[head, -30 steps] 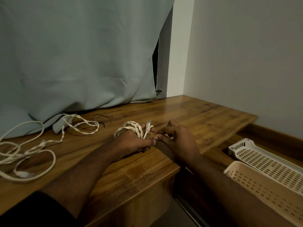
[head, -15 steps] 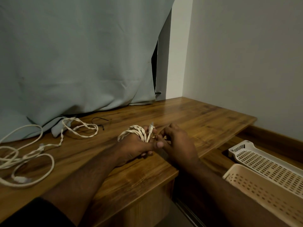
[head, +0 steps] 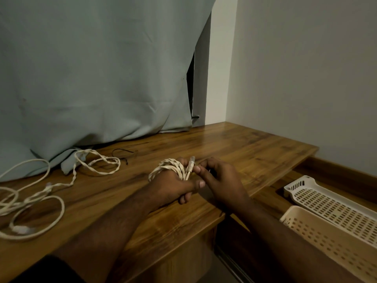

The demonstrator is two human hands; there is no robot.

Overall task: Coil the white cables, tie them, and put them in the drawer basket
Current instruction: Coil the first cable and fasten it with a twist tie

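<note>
A white twisted cable (head: 165, 167) is wound in loops around my left hand (head: 173, 185), which grips the coil with the plug end (head: 191, 162) sticking up between the fingers. My right hand (head: 221, 182) is right beside it, fingertips touching the cable near the plug; whether it pinches the cable I cannot tell. More loose white cable (head: 32, 203) lies spread over the left of the wooden desk (head: 244, 152), with a twisted stretch (head: 98, 162) near the curtain. Two perforated baskets, one white (head: 326, 203) and one cream (head: 334, 242), sit in the open drawer at lower right.
A thin black tie (head: 122, 153) lies on the desk behind the coil. A pale curtain (head: 98, 78) hangs along the back and drapes onto the desk. A wall (head: 306, 78) bounds the right side. The desk's front edge runs diagonally below my hands.
The view has shifted slightly. My hands stay together at the coil; the plug end now stands more upright beside my right fingertips.
</note>
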